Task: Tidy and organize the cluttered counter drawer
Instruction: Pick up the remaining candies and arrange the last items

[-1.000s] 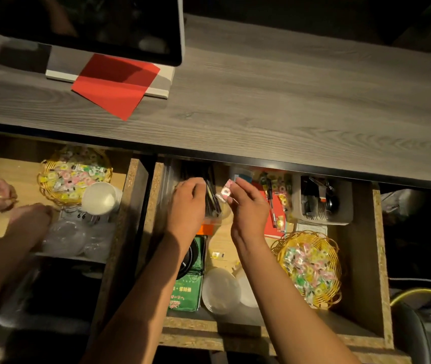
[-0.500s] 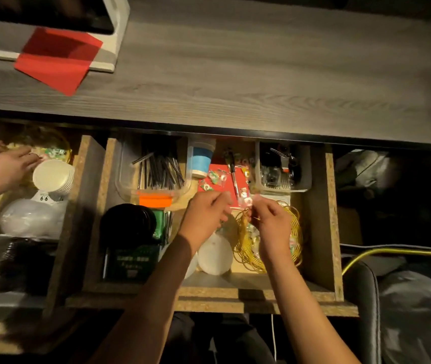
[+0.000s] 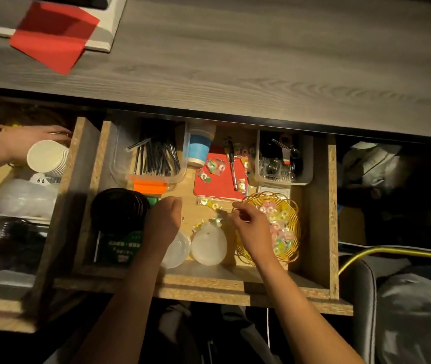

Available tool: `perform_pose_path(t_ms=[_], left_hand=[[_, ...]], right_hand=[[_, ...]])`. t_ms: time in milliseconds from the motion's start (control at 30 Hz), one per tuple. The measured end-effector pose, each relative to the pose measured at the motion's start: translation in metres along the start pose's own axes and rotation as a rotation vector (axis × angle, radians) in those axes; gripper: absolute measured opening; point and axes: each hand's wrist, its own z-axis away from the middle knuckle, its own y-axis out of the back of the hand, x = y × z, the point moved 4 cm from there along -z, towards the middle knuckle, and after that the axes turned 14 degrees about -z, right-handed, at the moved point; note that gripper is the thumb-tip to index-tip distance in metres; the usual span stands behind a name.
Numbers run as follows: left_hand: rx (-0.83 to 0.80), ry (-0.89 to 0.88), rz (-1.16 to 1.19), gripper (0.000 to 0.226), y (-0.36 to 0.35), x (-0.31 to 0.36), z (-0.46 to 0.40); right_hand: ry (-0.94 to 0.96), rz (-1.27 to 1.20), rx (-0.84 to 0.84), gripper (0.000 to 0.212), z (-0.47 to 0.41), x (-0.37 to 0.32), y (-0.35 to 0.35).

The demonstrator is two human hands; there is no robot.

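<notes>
The open wooden drawer (image 3: 209,282) holds a yellow wire basket (image 3: 291,214) of wrapped candies at the right. Loose candies (image 3: 215,166) lie on a red notebook (image 3: 219,186), and a few more candies (image 3: 207,203) lie just below it. My right hand (image 3: 251,227) hovers over the basket's left rim, its fingertips pinched on a small wrapped candy (image 3: 221,212). My left hand (image 3: 164,219) is a closed fist in the drawer's middle, beside a stack of black lids (image 3: 117,211); nothing shows in it.
A clear tub of black straws (image 3: 154,158), a blue cup (image 3: 200,148), a pen (image 3: 232,166) and a white bin of clips (image 3: 280,164) line the back. Clear lids (image 3: 207,245) and a green tin (image 3: 120,245) sit in front. Another person's hand (image 3: 25,140) touches paper cups (image 3: 47,156) in the left drawer.
Both my hands have drawn back from the straw tub toward the drawer's front. The right hand carried a candy over to the basket's rim; the view has shifted right.
</notes>
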Motion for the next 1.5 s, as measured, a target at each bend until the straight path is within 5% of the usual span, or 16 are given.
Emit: perform_pose_path(t_ms=[100, 367, 667, 767, 900, 1033, 1100, 1267, 1367, 1500], left_hand=[[-0.174, 0.017, -0.023, 0.046, -0.007, -0.016, -0.005], [-0.313, 0.144, 0.033, 0.030, -0.019, -0.029, -0.039], [-0.524, 0.079, -0.144, 0.036, -0.048, -0.030, -0.075], [-0.514, 0.080, -0.046, 0.031, -0.055, -0.035, -0.077], [-0.516, 0.012, -0.027, 0.030, -0.057, -0.030, -0.076], [-0.533, -0.094, -0.211, 0.036, -0.059, -0.023, -0.074], [-0.511, -0.115, -0.301, 0.039, -0.060, -0.023, -0.074], [-0.483, -0.136, -0.518, 0.039, -0.063, -0.029, -0.073], [-0.498, -0.229, -0.697, 0.040, -0.066, -0.025, -0.071], [-0.540, -0.350, -0.908, 0.037, -0.069, -0.021, -0.076]], right_hand=[[0.095, 0.221, -0.179, 0.034, -0.021, 0.000, -0.033], [0.252, 0.941, -0.472, 0.053, -0.074, 0.025, -0.075], [0.415, 0.939, -0.588, 0.019, -0.080, 0.029, -0.092], [0.283, 0.547, -0.435, 0.013, -0.083, 0.018, -0.084], [0.219, 0.104, 0.072, 0.012, -0.066, -0.018, -0.041], [0.132, 0.058, 0.441, 0.017, -0.035, -0.015, 0.019], [0.075, 0.125, 0.478, 0.019, -0.024, 0.001, 0.036], [0.215, 0.474, 0.292, 0.026, -0.013, 0.007, 0.029], [0.388, 0.438, -0.039, 0.018, -0.023, -0.003, -0.002], [0.477, 0.859, -0.422, 0.021, -0.054, 0.008, -0.041]])
